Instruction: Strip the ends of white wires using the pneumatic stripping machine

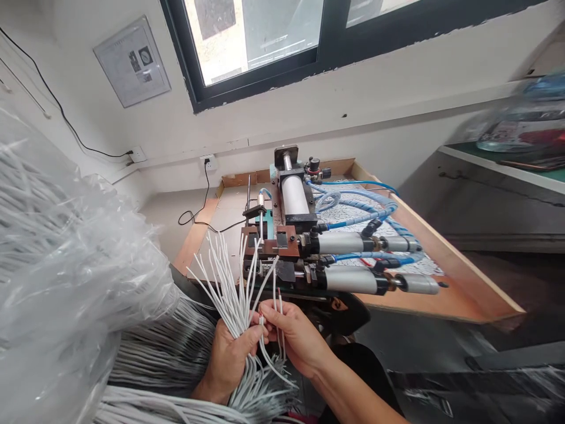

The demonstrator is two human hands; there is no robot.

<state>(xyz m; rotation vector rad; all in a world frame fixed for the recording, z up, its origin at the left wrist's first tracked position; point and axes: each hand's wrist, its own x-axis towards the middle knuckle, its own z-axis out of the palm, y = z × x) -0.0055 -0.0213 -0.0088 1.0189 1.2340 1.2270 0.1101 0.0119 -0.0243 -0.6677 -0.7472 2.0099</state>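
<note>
My left hand [229, 359] is closed around a bundle of thin white cables [229, 294], whose upper ends fan out in front of the machine. Close beside it, my right hand [295, 335] pinches the end of a white cable [263, 338], where a bit of red shows at the fingertips. A couple more cables [281, 312] run past the right fingers, one with a reddish tip. Just beyond the hands stands a pneumatic machine [269, 247] with dark clamp blocks and silver cylinders. The lower ends of the bundle hang below the hands.
Large clear plastic bags [66, 247] of white cables fill the left side, with more loose cables [168, 341] beneath. A wooden-edged tray [477, 294] surrounds the machine and its blue air hoses [366, 206]. A shelf [507, 165] with bottles stands at right, under a window [265, 35].
</note>
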